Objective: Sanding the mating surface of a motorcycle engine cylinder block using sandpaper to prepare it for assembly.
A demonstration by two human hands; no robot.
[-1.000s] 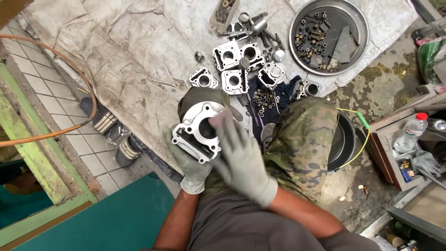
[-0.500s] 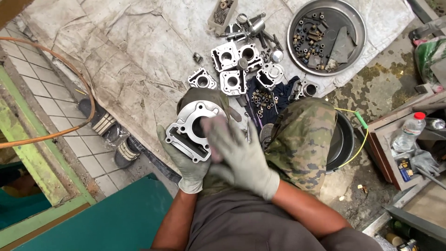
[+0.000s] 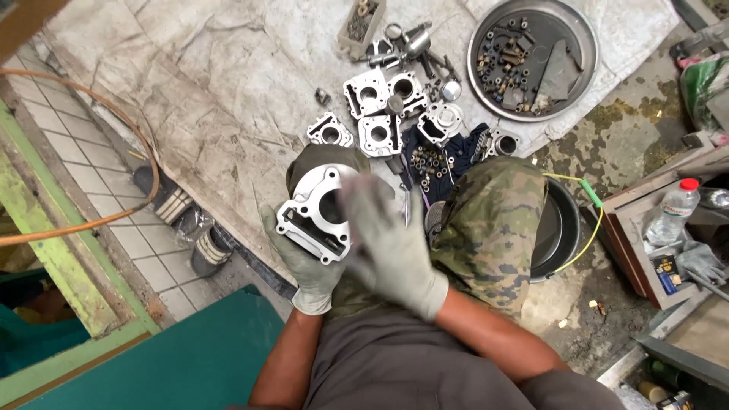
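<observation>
My left hand (image 3: 307, 262), in a grey glove, grips a silver engine cylinder block (image 3: 315, 212) from below, holding it over my knees. My gloved right hand (image 3: 391, 243) lies flat against the block's right side, fingers spread and blurred by motion. Several more silver cylinder blocks (image 3: 380, 114) lie on the dirty tarp (image 3: 213, 99) just beyond my knees, next to a dark cloth with small bolts (image 3: 429, 159).
A round metal pan (image 3: 531, 57) with bolts and nuts sits at the top right. A black bowl (image 3: 554, 228) stands beside my right knee. A wooden crate with a plastic bottle (image 3: 672, 212) is at the right. An orange hose (image 3: 114, 152) curves over the tiled floor on the left.
My right hand has slid down and across the face of the block while my left hand kept its hold and tilted the block slightly.
</observation>
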